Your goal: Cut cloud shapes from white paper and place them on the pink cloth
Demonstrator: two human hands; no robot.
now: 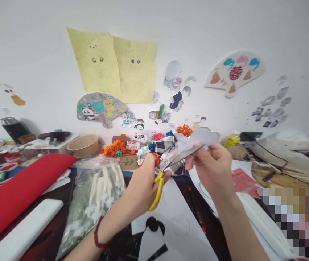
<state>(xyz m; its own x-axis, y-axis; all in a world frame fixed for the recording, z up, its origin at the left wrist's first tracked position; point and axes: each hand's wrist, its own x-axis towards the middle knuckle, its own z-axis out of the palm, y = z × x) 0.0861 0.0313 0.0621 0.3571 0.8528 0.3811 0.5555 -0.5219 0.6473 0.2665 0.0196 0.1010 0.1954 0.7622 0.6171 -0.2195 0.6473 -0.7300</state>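
My left hand (143, 183), with a dark red bracelet at the wrist, is closed round scissors (158, 192) that have a yellow handle loop and a red part beside it. Their metal blades point up and right, along the lower edge of a white paper piece (202, 136) with a rounded, wavy outline. That paper is pinched in my right hand (213, 163), whose fingers are partly behind it. Below both hands lie white sheets (180, 206) with faint pencil outlines, plus a black-and-white paper figure (153, 232).
At left are a red roll (29, 192), a long white case (26, 232) and a clear plastic bag (97, 195) of white and green items. Orange fuzzy flowers (116, 146) sit by the wall. A red-and-black pencil (196, 210) lies right of the sheets.
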